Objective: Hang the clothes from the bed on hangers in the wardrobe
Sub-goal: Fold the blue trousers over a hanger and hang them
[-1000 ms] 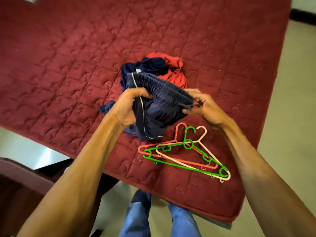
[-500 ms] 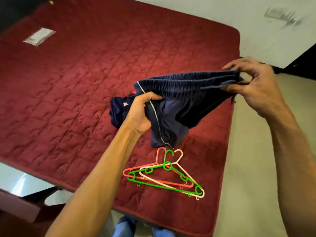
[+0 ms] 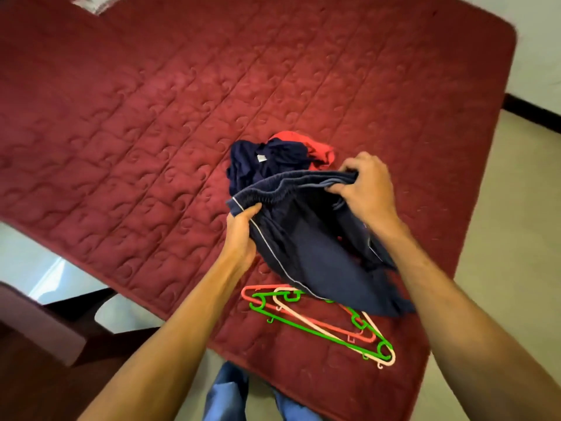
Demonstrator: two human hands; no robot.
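While the fingers (image 3: 253, 209) of the left hand (image 3: 241, 235) and the right hand (image 3: 365, 189) grip the waistband of the navy shorts (image 3: 312, 253), stretched left to right above the bed (image 3: 151, 117), the hangers (image 3: 318, 325) lie just under their hem, nearer the left hand.

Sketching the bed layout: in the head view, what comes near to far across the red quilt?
Stacked green, pink and cream plastic hangers → navy elastic-waisted shorts gripped by the left hand and right hand → crumpled pile of navy and red clothes → blurred white flat item at the far edge.
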